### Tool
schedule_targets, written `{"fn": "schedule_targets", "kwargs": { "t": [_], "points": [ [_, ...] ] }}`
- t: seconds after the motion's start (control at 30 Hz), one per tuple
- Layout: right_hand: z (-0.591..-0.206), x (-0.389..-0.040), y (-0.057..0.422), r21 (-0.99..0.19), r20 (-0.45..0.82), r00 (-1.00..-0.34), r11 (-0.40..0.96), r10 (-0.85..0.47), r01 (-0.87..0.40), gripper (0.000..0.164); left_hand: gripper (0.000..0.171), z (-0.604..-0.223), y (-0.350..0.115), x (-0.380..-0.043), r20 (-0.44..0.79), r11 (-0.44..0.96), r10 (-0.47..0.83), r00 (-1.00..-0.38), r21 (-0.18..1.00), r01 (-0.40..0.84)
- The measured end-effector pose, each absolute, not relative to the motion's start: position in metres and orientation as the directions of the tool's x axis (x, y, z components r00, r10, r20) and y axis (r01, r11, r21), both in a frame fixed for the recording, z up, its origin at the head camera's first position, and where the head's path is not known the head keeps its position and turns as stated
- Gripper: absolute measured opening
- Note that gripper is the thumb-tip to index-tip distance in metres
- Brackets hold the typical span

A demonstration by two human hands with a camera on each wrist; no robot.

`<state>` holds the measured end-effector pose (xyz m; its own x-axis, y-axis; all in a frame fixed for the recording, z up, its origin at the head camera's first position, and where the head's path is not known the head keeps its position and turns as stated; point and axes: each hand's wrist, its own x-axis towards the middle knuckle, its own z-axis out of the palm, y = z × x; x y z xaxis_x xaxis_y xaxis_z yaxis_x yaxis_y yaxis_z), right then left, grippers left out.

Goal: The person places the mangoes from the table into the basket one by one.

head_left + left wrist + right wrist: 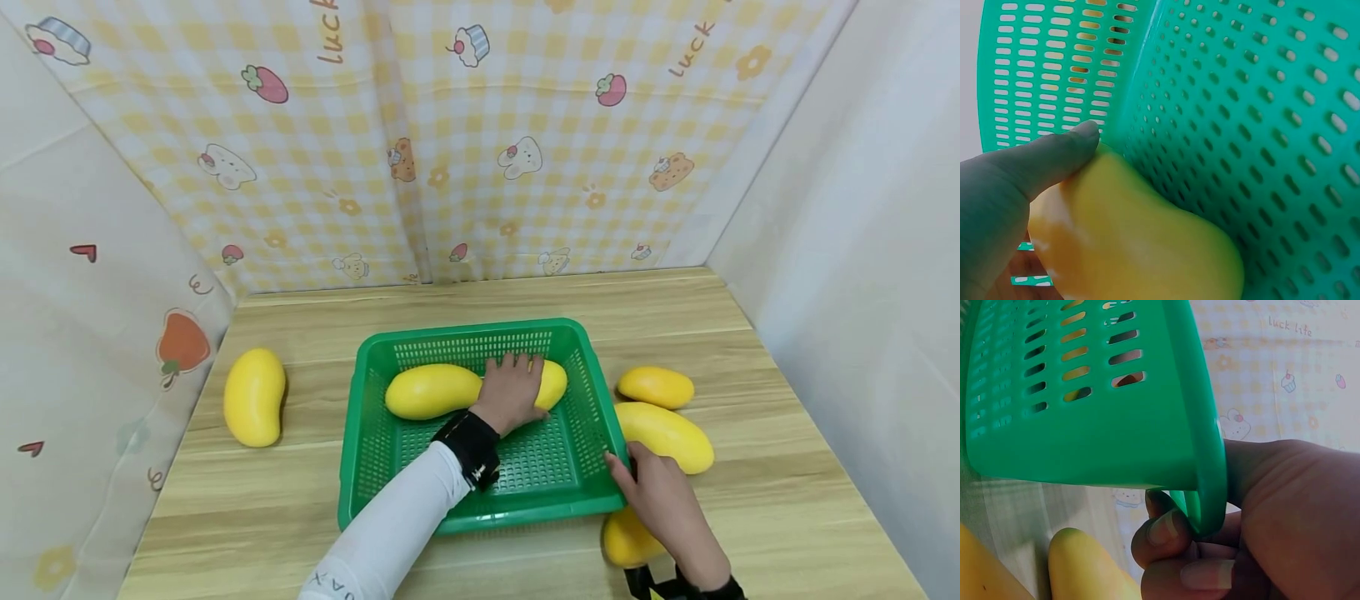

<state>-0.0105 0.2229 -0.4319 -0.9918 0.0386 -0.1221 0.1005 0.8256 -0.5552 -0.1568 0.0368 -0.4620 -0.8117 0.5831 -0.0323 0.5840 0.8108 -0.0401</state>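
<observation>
Mango (553,385) lay inside the green basket (472,329), gripped by the left hand (512,390), thumb against its skin; exposed end pointed toward the right wall, long axis partly hidden. Right hand (663,496) gripped the basket's near right corner. Second mango (429,392) lay crosswise, left of the hand.

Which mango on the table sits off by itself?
The mango left of the basket. The other three mangoes on the table lie around the basket's right end, near the right hand.
</observation>
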Motion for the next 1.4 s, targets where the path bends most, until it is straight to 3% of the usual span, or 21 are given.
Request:
{"fn": "schedule_targets", "kwargs": {
  "t": [0.37,0.83,1.13,1.4],
  "points": [
    [-0.43,-0.01,0.223,-0.563,-0.115,-0.993,0.821,0.034,0.094,0.023,0.093,-0.456,0.036,-0.16,-0.065,0.817,0.576,-0.815,0.012,0.577],
    [-0.43,-0.011,0.223,-0.563,-0.119,-0.993,0.822,0.021,0.085,0.022,0.099,-0.449,0.028,-0.16,-0.033,0.793,0.609,-0.792,-0.009,0.61],
    [-0.43,-0.011,0.223,-0.572,-0.133,-0.991,0.815,0.024,0.096,0.021,0.087,-0.412,-0.019,-0.16,0.068,0.791,0.611,-0.789,-0.003,0.612],
    [-0.429,-0.01,0.224,-0.569,-0.118,-0.993,0.818,0.023,0.087,0.022,0.079,-0.398,-0.065,-0.164,0.154,0.788,0.597,-0.787,0.07,0.612]
  ]
}}
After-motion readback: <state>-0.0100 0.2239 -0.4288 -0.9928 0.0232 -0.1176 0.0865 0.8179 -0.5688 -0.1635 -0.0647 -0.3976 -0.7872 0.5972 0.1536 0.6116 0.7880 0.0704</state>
